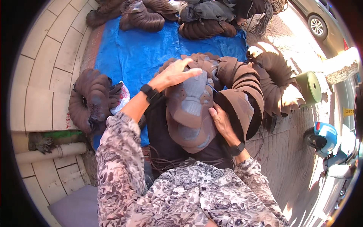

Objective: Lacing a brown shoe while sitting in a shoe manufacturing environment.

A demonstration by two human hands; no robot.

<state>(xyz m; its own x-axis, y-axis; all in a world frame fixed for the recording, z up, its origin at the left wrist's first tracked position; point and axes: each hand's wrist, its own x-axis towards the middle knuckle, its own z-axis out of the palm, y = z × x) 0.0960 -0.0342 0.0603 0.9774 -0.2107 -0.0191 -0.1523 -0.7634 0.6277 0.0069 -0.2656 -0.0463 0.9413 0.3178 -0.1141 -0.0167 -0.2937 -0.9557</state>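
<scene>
Across my lap lies a long curved stack of nested brown shoe uppers point(242, 75). The front shoe upper point(193, 104), brown with grey mesh on the tongue and toe, has its toe toward me. Above its tongue and collar, my left hand point(177, 74) is open, thumb and fingers apart; whether it touches the upper is unclear. My right hand point(224, 123) holds the near right side of the upper, its fingers partly hidden against it. A thin light lace or thread shows by the eyelets, between the hands.
A blue tarp point(132, 53) spreads ahead, with more bundles of brown uppers point(90, 98) at left, right and far edge. Another person's dark-clothed part point(253, 9) shows at the far side. A green roll point(308, 87), tree trunk point(342, 66), blue scooter point(327, 138) and car point(315, 22) stand right.
</scene>
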